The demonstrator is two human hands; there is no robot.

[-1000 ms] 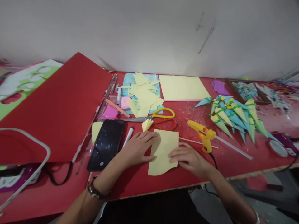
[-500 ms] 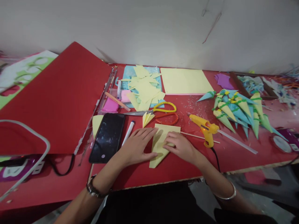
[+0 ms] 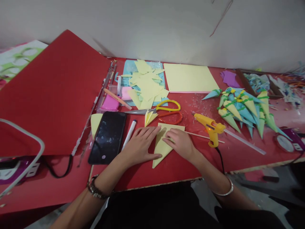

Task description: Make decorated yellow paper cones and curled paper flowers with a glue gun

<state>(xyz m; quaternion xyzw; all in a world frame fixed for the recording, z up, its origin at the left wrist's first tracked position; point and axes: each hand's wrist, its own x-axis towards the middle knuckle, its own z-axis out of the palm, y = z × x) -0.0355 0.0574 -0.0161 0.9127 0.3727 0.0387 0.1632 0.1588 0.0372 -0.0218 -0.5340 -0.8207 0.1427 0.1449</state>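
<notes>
On the red table (image 3: 140, 176), a cluster of yellow and blue paper cones (image 3: 243, 111) is seen at the right, apparently finished. At the back, a stack of pale yellow sheets (image 3: 190, 78) is left flat and unshaped. Near the front edge, a pale yellow paper piece (image 3: 162, 146) is judged only partly folded, with a slanting lower edge and no band. It is steadied by the spread left hand (image 3: 140, 146) and touched by the curled right hand (image 3: 181, 143); whether it is pinched cannot be told.

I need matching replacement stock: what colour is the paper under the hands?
The paper is pale yellow, with no pattern visible; the head view shows it.
</notes>
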